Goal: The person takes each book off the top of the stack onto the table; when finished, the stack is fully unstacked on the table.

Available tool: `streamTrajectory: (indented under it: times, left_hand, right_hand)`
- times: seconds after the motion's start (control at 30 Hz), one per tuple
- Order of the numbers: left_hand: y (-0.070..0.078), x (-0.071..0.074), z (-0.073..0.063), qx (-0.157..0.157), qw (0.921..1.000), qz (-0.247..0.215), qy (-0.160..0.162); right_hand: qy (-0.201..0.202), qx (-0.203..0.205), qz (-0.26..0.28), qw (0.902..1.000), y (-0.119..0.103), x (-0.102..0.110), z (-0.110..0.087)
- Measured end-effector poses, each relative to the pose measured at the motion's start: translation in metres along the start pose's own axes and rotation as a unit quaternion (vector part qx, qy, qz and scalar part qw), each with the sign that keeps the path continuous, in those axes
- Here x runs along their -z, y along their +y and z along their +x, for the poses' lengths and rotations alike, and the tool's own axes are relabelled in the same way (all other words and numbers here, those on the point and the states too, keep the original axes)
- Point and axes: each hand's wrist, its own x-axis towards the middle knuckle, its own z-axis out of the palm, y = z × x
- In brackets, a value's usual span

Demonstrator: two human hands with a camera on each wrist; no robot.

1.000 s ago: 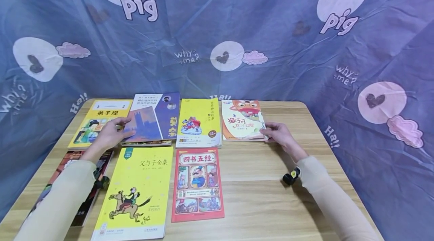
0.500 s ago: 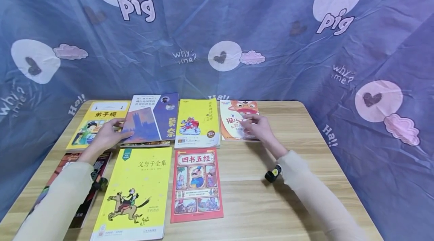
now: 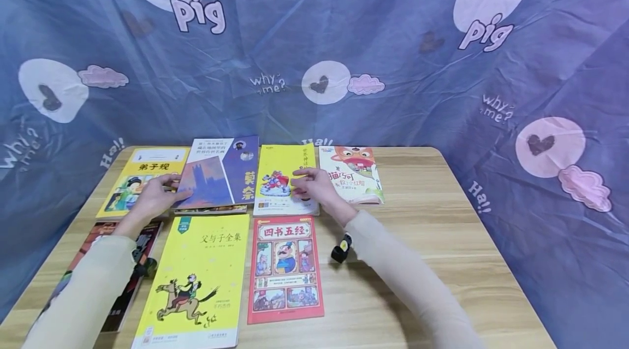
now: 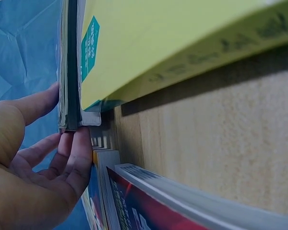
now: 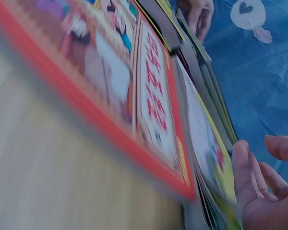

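Observation:
My left hand [image 3: 156, 196] holds the left edge of a purple and white art book [image 3: 211, 174], which lies over another book. In the left wrist view its thumb [image 4: 41, 104] is against the book's side and the fingertips meet its edge. Over the lower right part of a yellow storybook [image 3: 275, 166] is my right hand [image 3: 316, 188], fingers relaxed and holding nothing. The right wrist view shows its fingers extended beside the yellow cover. To the right of it lies a white book with an orange cartoon animal [image 3: 355, 169].
On the wood table [image 3: 417, 245] also lie a yellow book with a green figure [image 3: 130, 190], a dark book [image 3: 129, 289], a yellow book with a horse rider [image 3: 194, 261] and a red comic-style book [image 3: 286, 275]. A blue printed cloth [image 3: 393, 27] hangs behind.
My right hand has let go of the white cartoon book's right edge and passed leftward over it to the yellow storybook. My left hand has stayed at the purple book's edge.

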Motion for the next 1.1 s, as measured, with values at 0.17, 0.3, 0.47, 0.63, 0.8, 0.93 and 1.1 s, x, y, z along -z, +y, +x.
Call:
streamTrajectory:
  times: [0.17, 0.3, 0.47, 0.63, 0.8, 0.93, 1.1]
  left_hand:
    - [0.001, -0.001, -0.001, 0.004, 1.0000, -0.003, 0.000]
    - [0.002, -0.001, -0.002, 0.005, 1.0000, -0.002, -0.003]
    - [0.003, -0.003, -0.001, 0.001, 0.9999, 0.015, -0.001]
    - [0.006, -0.004, -0.001, -0.003, 0.9999, 0.016, -0.003]
    - [0.009, -0.005, -0.002, -0.016, 0.9996, 0.025, -0.006]
    - [0.008, -0.004, 0.000, -0.021, 0.9992, 0.033, -0.003]
    - [0.006, -0.002, 0.000, -0.014, 0.9994, 0.033, -0.004]
  right_hand:
    - [-0.025, -0.026, 0.026, 0.9990, 0.003, -0.029, 0.005]
    - [-0.046, -0.028, 0.038, 0.9978, 0.006, -0.052, 0.009]
    - [-0.051, -0.030, 0.043, 0.9973, 0.003, -0.075, 0.011]
    - [-0.048, -0.020, 0.017, 0.9985, 0.002, -0.090, 0.014]
    - [-0.024, -0.018, 0.008, 0.9995, 0.003, -0.097, 0.017]
    - [-0.007, -0.025, 0.025, 0.9993, 0.004, -0.098, 0.017]
    - [0.005, -0.033, 0.044, 0.9985, -0.001, -0.091, 0.014]
